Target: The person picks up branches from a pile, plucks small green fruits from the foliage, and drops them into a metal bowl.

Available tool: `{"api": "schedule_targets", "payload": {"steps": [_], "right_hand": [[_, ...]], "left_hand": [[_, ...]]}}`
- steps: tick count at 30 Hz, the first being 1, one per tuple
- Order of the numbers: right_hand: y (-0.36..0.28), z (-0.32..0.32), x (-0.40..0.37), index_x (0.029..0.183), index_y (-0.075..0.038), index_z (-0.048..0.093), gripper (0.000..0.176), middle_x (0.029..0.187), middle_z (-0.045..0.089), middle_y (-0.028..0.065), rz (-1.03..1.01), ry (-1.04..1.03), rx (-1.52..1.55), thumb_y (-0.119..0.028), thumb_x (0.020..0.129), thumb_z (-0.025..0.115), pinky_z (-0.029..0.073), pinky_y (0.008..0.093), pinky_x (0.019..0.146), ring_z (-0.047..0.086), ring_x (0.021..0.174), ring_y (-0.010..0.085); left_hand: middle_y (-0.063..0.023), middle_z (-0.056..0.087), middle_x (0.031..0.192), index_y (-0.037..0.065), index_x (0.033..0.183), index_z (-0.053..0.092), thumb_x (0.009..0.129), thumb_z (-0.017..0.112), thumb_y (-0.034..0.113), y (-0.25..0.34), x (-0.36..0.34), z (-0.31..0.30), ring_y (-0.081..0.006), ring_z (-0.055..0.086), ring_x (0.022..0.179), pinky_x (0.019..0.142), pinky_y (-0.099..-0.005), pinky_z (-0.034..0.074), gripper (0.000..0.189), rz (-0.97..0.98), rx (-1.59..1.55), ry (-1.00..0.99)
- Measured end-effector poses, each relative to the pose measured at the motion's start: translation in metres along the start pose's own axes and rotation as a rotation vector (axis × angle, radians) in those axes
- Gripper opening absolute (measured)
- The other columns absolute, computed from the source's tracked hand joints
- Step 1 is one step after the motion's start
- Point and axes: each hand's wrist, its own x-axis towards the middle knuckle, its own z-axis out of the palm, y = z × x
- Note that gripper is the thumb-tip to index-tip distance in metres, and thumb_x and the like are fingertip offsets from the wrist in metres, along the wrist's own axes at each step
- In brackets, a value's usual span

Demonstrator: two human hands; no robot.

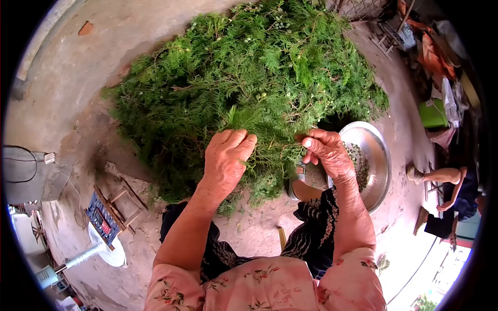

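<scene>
Evergreen branches (259, 72) are lying in a broad, loose heap on the floor (249, 233), spreading in front of the person and reaching back towards the wall side. The near edge of the heap is coming right up to the knees, probably so that both hands are working without a long stretch.

The left hand (227, 158) is clamping on a leafy sprig (239, 120), its fingers curling over the stem while the feathery tip is poking out beyond the knuckles. That grip is likely steadying the sprig, leaving finer contact to the other side. The right hand (332, 153) is bringing thumb and fingertips together on a thin twig end (294, 144), in a light pinch rather than a full fist, which is suiting something so slender. Whether anything small is sitting between those fingertips, I cannot tell. Both hands are hovering over the near part of the heap, a little apart, with greenery showing between them.

A wide metal basin (383, 171) is resting on the floor beside the right forearm, apparently for easy reach from that side. Small greenish pieces (363, 168) are lying inside it, its raised wall probably stopping them from scattering. Farther off to the right, another person's leg (441, 176) is showing, well apart from the heap.
</scene>
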Motion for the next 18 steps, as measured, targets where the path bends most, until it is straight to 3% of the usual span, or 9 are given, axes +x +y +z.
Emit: {"api": "schedule_targets", "payload": {"steps": [2, 3, 6, 8, 9, 11, 13, 17, 18], "right_hand": [[0.001, 0.002, -0.003, 0.092, 0.001, 0.065, 0.026, 0.077, 0.064, 0.0041, 0.005, -0.014, 0.011, -0.020, 0.077, 0.069, 0.043, 0.0179, 0.049, 0.055, 0.055, 0.0070], [0.005, 0.002, -0.002, 0.091, 0.001, 0.065, 0.023, 0.076, 0.063, 0.0034, -0.081, -0.015, -0.087, -0.017, 0.077, 0.068, 0.043, 0.0181, 0.049, 0.054, 0.055, 0.0066], [0.011, 0.005, -0.004, 0.089, 0.001, 0.065, 0.019, 0.075, 0.062, 0.0030, -0.238, 0.014, -0.221, -0.012, 0.076, 0.069, 0.042, 0.0189, 0.047, 0.052, 0.054, 0.0057], [0.020, 0.001, 0.000, 0.089, 0.001, 0.065, 0.018, 0.076, 0.062, 0.0040, -0.470, 0.106, -0.366, -0.009, 0.075, 0.069, 0.042, 0.0198, 0.047, 0.052, 0.056, 0.0063], [0.018, 0.000, -0.002, 0.089, 0.001, 0.065, 0.018, 0.076, 0.062, 0.0040, -0.470, 0.103, -0.368, -0.009, 0.075, 0.069, 0.042, 0.0198, 0.047, 0.052, 0.056, 0.0063], [0.013, -0.006, -0.007, 0.089, 0.000, 0.065, 0.015, 0.075, 0.062, 0.0044, -0.313, 0.237, -0.249, -0.007, 0.076, 0.068, 0.043, 0.0201, 0.049, 0.053, 0.058, 0.0073], [0.005, -0.020, -0.014, 0.088, 0.000, 0.066, 0.012, 0.072, 0.062, 0.0042, -0.240, 0.322, -0.395, -0.005, 0.077, 0.066, 0.043, 0.0197, 0.051, 0.052, 0.054, 0.0075], [0.015, -0.063, -0.055, 0.083, 0.001, 0.065, 0.013, 0.066, 0.059, 0.0040, -0.071, 0.555, -0.567, -0.010, 0.078, 0.063, 0.040, 0.0212, 0.047, 0.051, 0.051, 0.0084], [0.025, -0.076, -0.073, 0.081, 0.001, 0.064, 0.015, 0.063, 0.057, 0.0039, 0.014, 0.617, -0.602, -0.013, 0.078, 0.062, 0.040, 0.0219, 0.046, 0.050, 0.049, 0.0088]], "left_hand": [[-0.0066, 0.062, 0.089, 0.005, 0.087, 0.065, 0.057, 0.062, -0.003, -0.003, 0.003, -0.004, -0.0224, 0.058, 0.083, 0.080, -0.0372, 0.045, 0.031, 0.019, 0.077, 0.049], [-0.0066, 0.062, 0.089, 0.005, 0.087, 0.065, 0.057, 0.062, -0.003, -0.004, 0.005, -0.007, -0.0224, 0.058, 0.083, 0.080, -0.0372, 0.045, 0.031, 0.017, 0.081, 0.053], [-0.0014, 0.060, 0.092, 0.009, 0.091, 0.064, 0.062, 0.064, 0.003, -0.011, 0.005, -0.008, -0.0206, 0.056, 0.089, 0.098, -0.0447, 0.030, 0.030, -0.035, 0.200, 0.028], [-0.0012, 0.060, 0.091, 0.010, 0.091, 0.064, 0.063, 0.065, 0.004, -0.016, 0.006, -0.009, -0.0199, 0.055, 0.088, 0.099, -0.0446, 0.029, 0.028, -0.080, 0.274, 0.020], [-0.0010, 0.060, 0.090, 0.010, 0.091, 0.064, 0.065, 0.065, 0.005, -0.019, 0.007, -0.011, -0.0193, 0.055, 0.088, 0.100, -0.0444, 0.028, 0.027, -0.123, 0.348, 0.012], [-0.0018, 0.061, 0.086, 0.011, 0.089, 0.063, 0.069, 0.065, 0.006, -0.030, 0.003, -0.014, -0.0196, 0.055, 0.084, 0.100, -0.0443, 0.028, 0.021, -0.214, 0.404, -0.090], [-0.0028, 0.061, 0.082, 0.011, 0.089, 0.063, 0.071, 0.064, 0.008, -0.037, 0.003, -0.023, -0.0210, 0.056, 0.082, 0.100, -0.0446, 0.029, 0.018, -0.291, 0.387, -0.101], [-0.0046, 0.062, 0.085, 0.010, 0.090, 0.063, 0.074, 0.063, 0.011, -0.042, -0.001, -0.031, -0.0233, 0.056, 0.082, 0.098, -0.0449, 0.030, 0.016, -0.349, 0.277, 0.019], [-0.0059, 0.062, 0.083, 0.008, 0.087, 0.064, 0.074, 0.064, 0.010, -0.042, -0.001, -0.034, -0.0239, 0.056, 0.080, 0.094, -0.0412, 0.034, 0.013, -0.351, 0.283, 0.051]]}}
